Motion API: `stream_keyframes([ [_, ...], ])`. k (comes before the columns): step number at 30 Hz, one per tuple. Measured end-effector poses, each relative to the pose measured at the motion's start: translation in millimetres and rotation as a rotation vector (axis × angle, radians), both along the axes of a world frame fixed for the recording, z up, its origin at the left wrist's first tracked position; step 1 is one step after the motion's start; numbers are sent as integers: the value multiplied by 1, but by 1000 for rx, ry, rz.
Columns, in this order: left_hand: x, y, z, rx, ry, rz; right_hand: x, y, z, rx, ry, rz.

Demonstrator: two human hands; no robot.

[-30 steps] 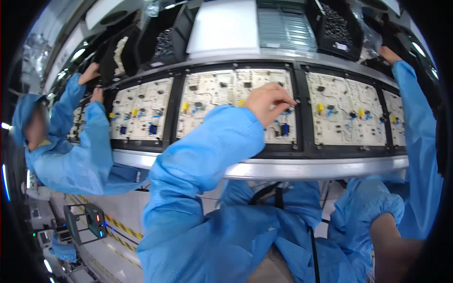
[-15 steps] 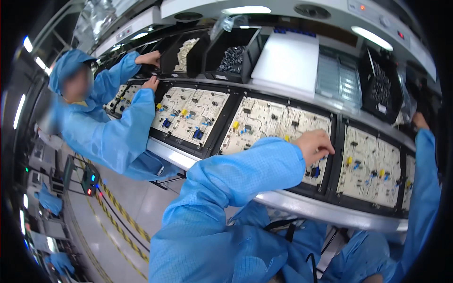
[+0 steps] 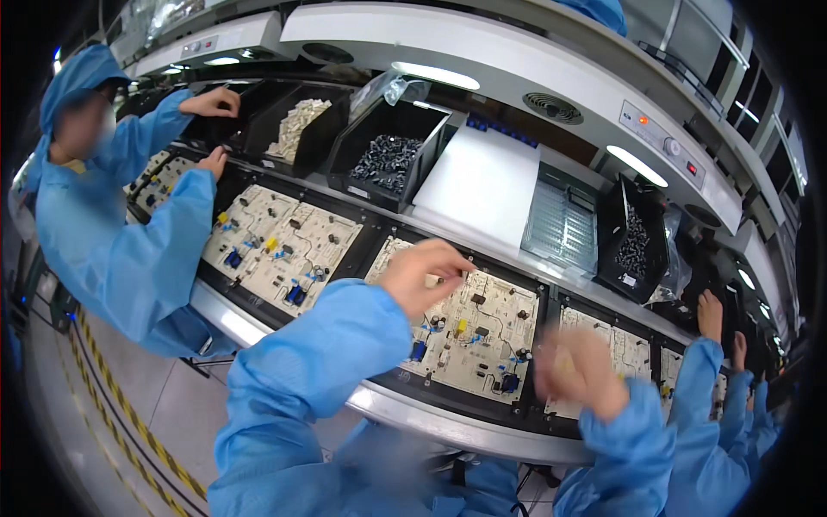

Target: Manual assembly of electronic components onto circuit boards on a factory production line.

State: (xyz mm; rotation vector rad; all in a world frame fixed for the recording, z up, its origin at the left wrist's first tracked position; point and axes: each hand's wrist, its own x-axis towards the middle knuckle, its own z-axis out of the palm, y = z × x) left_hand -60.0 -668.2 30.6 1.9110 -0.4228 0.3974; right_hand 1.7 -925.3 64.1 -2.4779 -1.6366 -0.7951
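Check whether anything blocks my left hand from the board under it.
Nothing visible does: the left hand overlaps the board in view, with no object seen between. The right hand, blurred, is off to the right. Contact can't be judged.

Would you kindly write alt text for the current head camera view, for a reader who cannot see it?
A bare left hand is over a cream circuit board, and the blurred right hand is over the next board to the right. Beyond them are black bins of small parts and a white panel; a co-worker in blue is at left.
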Motion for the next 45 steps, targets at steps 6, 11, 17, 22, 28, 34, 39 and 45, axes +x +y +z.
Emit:
stream_keyframes([
  [6,-7,16,-27,403,-222,199,205,87,-22,270,194,-120],
  [11,-13,1,-40,539,-369,59,324,158,-43,477,228,-299],
  [17,-25,-3,-26,614,-437,176,356,200,-59,370,16,-639],
  [22,-31,-7,-32,607,-427,126,350,205,-56,447,55,-550],
  [28,-17,-20,-42,586,-396,43,340,142,-37,658,-9,-404],
  [34,-23,-8,-43,560,-278,51,181,66,46,291,226,-116],
  [39,-19,-45,-25,285,5,0,85,-69,65,107,312,-214],
  [45,-25,-124,-28,286,-6,-359,49,-192,-17,889,1155,-118],
])
